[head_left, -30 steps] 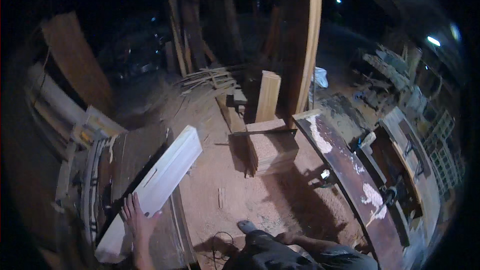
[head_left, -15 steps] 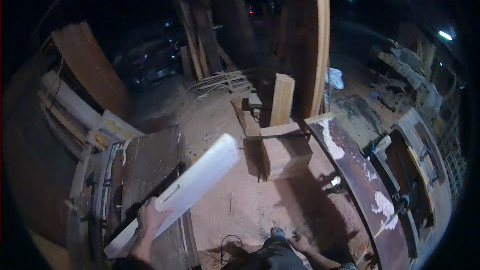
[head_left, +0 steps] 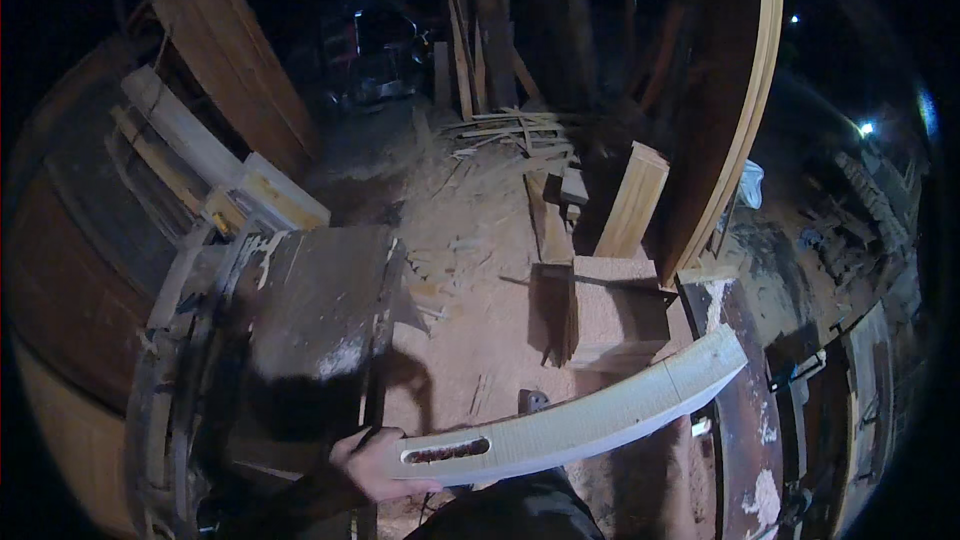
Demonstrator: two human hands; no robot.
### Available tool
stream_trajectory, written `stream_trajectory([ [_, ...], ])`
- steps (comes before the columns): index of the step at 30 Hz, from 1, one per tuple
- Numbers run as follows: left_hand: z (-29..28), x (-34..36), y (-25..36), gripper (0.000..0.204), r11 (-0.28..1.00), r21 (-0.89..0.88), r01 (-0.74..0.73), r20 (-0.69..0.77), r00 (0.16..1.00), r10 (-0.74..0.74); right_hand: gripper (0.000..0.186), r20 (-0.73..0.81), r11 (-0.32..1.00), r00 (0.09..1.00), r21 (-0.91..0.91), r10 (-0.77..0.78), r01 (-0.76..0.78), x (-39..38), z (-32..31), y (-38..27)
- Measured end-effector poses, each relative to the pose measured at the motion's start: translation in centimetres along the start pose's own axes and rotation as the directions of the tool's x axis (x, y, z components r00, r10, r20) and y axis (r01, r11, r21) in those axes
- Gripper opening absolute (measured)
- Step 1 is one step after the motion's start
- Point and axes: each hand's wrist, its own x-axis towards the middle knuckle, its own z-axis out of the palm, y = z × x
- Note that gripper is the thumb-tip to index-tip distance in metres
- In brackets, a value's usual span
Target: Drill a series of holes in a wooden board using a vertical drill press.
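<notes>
The pale, sawdust-strewn earth floor forms an open lane from near to far. Along its left lies the dark brown, flat wooden worktop, its right edge facing the lane; along its right, the dark, white-patched wooden panel, its near end cut off. The pale, slotted wooden board spans the lane's near side, its right end overlapping the panel's left edge in view; whether they touch I cannot tell. Just beyond, the boxy, sawdust-topped wooden block narrows the lane. The left hand has its grip closed on the board's left end. The right hand is mostly hidden behind the board; its grip I cannot tell.
</notes>
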Motion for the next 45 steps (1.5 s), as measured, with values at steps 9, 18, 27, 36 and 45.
stream_trajectory([
  [9,-2.3,19.1,-1.4,0.061,0.939,0.321,-0.121,0.061,0.992,0.108,0.106,0.053,0.975,0.973,-0.026,0.223,-0.222,19.1,-7.0,3.9],
  [18,-6.2,34.9,-8.2,0.044,0.769,0.584,-0.258,-0.111,0.914,0.391,0.085,0.512,0.843,0.678,-0.415,0.528,-0.343,36.2,-8.3,5.7],
  [27,-15.0,60.0,-19.5,0.048,0.966,0.26,0.002,0.219,0.974,-0.061,0.078,0.16,0.765,0.828,-0.505,0.537,-0.399,55.7,-0.9,8.8],
  [36,-17.8,79.9,-36.7,0.053,0.995,-0.02,0.098,-0.017,0.995,-0.099,0.07,0.239,0.846,0.895,-0.482,0.378,-0.229,82.5,16.5,8.6],
  [45,-12.8,77.7,-51.4,0.06,0.83,-0.312,0.462,-0.055,0.864,-0.501,0.063,0.748,0.882,0.539,-0.472,0.388,0.02,101.6,45.4,17.2],
])
